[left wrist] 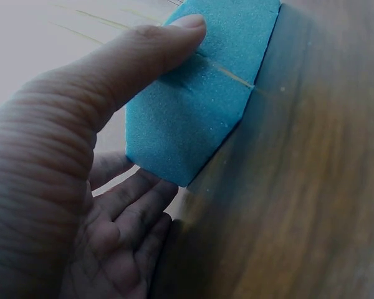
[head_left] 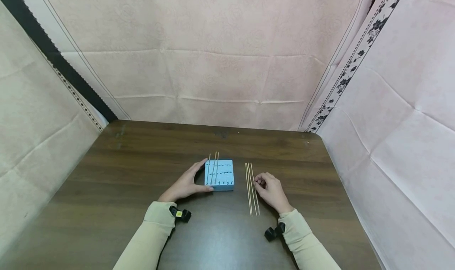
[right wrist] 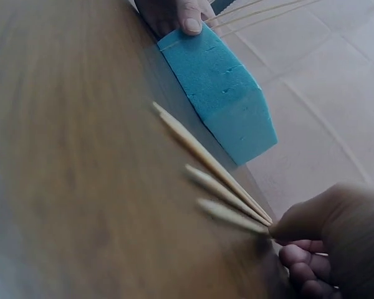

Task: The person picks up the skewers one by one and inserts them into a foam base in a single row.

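Left grip [head_left: 185,186]: clamping blue block [head_left: 224,174], likely keeping it still | right grip [head_left: 272,191]: pinching a stick [right wrist: 232,216] | other sticks [right wrist: 204,153]: lying handy

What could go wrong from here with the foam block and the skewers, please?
The loose wooden skewers lie close together, so the right hand might roll the others while handling one. Their pointed tips could prick either hand. The left hand grips the blue foam block near its left end, so it might twist when pushed.
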A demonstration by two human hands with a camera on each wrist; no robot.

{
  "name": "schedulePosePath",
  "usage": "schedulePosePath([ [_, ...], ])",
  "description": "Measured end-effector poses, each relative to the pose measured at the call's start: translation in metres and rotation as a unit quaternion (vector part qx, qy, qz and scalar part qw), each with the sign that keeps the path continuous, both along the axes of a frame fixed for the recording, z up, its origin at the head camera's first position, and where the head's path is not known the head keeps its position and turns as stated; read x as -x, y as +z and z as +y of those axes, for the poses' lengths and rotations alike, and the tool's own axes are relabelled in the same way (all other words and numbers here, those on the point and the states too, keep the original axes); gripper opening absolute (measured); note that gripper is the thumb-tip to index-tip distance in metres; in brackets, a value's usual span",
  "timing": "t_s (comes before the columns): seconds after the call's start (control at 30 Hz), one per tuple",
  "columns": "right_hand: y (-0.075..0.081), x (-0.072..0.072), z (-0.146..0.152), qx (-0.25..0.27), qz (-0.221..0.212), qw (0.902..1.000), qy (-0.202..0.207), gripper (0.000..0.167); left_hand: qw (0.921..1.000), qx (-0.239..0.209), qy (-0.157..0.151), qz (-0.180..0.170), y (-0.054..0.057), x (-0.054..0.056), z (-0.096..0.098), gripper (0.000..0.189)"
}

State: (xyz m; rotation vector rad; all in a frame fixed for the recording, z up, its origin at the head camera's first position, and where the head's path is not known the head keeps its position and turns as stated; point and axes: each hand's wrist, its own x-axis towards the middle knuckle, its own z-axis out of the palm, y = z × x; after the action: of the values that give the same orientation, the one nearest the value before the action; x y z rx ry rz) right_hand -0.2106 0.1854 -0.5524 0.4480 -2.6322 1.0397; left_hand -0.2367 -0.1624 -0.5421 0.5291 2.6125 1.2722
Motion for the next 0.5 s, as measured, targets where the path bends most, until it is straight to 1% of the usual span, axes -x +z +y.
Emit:
schedulePosePath([
  [0.17, 0.002, 0.001, 0.003, -0.011, 0.022, 0.9995, -0.021, 0.011, 1.0, 0.0, 0.002, 0.003, 0.001, 0.001, 0.0, 0.117],
  [0.37, 0.0, 0.003, 0.01, -0.023, 0.067, 0.9948, -0.074, 0.008, 1.0, 0.0, 0.004, -0.002, 0.0, 0.0, 0.0, 0.116],
  [0.5, -0.002, 0.004, 0.013, -0.032, 0.077, 0.9924, -0.09, 0.013, 1.0, 0.001, 0.005, -0.002, 0.0, -0.001, 0.0, 0.116],
])
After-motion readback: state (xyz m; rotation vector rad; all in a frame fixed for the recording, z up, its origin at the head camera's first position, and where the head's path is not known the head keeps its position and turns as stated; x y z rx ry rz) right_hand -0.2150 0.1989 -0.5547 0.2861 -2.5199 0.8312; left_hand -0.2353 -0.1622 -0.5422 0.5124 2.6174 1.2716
